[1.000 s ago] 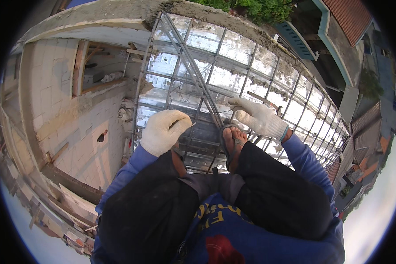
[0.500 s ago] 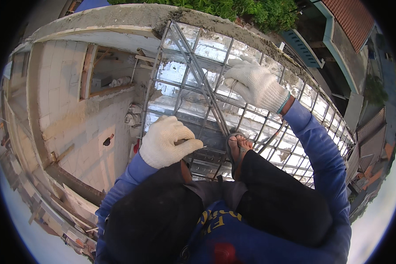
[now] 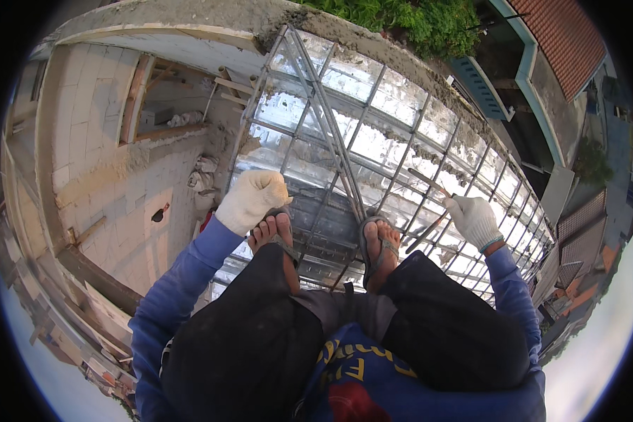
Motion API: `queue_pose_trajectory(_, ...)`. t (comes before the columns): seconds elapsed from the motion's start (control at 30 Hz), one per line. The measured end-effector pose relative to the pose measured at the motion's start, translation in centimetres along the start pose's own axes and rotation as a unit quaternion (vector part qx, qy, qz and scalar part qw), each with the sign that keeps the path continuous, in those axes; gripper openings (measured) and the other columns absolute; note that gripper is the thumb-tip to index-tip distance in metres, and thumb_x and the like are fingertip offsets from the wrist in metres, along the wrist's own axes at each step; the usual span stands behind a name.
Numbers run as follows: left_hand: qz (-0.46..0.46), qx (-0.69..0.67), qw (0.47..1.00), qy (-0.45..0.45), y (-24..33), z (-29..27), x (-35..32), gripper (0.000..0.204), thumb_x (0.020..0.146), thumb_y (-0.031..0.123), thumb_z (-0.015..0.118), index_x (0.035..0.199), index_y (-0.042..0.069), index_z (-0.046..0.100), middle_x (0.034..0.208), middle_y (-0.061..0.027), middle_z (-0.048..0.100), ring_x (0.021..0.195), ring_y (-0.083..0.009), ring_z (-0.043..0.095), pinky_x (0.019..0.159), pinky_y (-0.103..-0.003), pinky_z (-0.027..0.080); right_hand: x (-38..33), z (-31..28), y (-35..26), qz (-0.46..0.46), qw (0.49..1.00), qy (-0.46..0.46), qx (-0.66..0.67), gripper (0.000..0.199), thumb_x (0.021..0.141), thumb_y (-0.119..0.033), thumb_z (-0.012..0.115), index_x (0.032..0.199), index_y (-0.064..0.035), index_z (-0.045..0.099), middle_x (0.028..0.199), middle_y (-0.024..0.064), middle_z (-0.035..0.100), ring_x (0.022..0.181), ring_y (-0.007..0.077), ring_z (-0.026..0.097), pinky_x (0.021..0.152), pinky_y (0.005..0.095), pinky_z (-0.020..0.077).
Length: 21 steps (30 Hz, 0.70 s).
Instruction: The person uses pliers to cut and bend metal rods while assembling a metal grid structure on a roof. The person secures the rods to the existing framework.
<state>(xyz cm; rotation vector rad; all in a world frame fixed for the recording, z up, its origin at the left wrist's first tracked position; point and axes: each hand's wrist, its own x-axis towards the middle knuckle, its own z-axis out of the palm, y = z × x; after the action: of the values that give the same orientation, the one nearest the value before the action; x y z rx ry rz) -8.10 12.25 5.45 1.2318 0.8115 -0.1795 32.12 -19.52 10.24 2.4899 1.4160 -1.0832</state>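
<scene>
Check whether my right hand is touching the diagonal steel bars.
Apart: the head view shows the right hand off to the right of the diagonal steel bars, silvery sheeting visible between them.

Green foliage (image 3: pixel 432 28) — red roof (image 3: pixel 564 39), upper right — pale block wall (image 3: pixel 88 105), left.

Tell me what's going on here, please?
Someone wearing white gloves and sandals is working on a grid of metal bars laid over shiny metal sheeting. The left hand is curled above the left foot; I can't tell if it holds anything. The right hand is out at one end of a slim, dark tool, but whether it grips it is unclear. Long bars lie slantwise across the grid.
</scene>
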Motion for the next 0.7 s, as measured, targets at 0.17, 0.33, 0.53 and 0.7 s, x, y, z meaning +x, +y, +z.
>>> queue_pose_trajectory(0.17,0.132,-0.191,0.960,0.155,0.4,0.7,0.9,0.059,0.119,0.060,0.046,0.086,0.011,0.055,0.079,-0.0008,0.058,0.070,-0.0117,0.054,0.064,-0.028,0.050,-3.8,5.8,0.0,-0.001,0.974,-0.194,-0.115,0.064,0.112,-0.061,0.052,0.096,-0.0077,0.083,0.083,0.0215,0.077,0.088,0.0444,0.077,0.085,0.0583,0.0585)
queue_pose_trajectory(0.33,-0.001,-0.078,0.993,0.088,3.1,4.4,0.0,0.051,0.120,0.048,0.048,0.112,0.002,0.069,0.078,-0.0027,0.063,0.068,-0.0109,0.058,0.058,-0.026,0.048,-3.4,3.2,-4.5,-0.077,0.980,-0.131,-0.126,0.052,0.108,-0.053,0.064,0.115,-0.0044,0.079,0.103,0.0230,0.079,0.093,0.0434,0.077,0.086,0.0578,0.0591)
queue_pose_trajectory(0.53,-0.077,-0.191,0.972,-0.112,5.6,10.1,1.3,0.043,0.117,0.033,0.057,0.137,-0.004,0.068,0.086,-0.0035,0.070,0.076,-0.0138,0.070,0.064,-0.026,0.057,2.5,-2.0,-13.3,-0.105,0.981,0.033,0.163,0.044,0.109,-0.040,0.066,0.138,-0.0079,0.073,0.113,0.0218,0.081,0.105,0.0381,0.079,0.089,0.0459,0.0615)
queue_pose_trajectory(0.7,-0.052,-0.163,0.972,-0.164,3.8,13.1,2.7,0.040,0.114,0.029,0.067,0.129,-0.007,0.074,0.111,-0.0102,0.078,0.098,-0.0164,0.076,0.084,-0.031,0.063,3.1,1.6,-17.7,0.001,0.921,-0.056,0.385,0.040,0.114,-0.035,0.056,0.137,-0.0076,0.074,0.109,0.0220,0.080,0.100,0.0378,0.079,0.090,0.0441,0.0612)
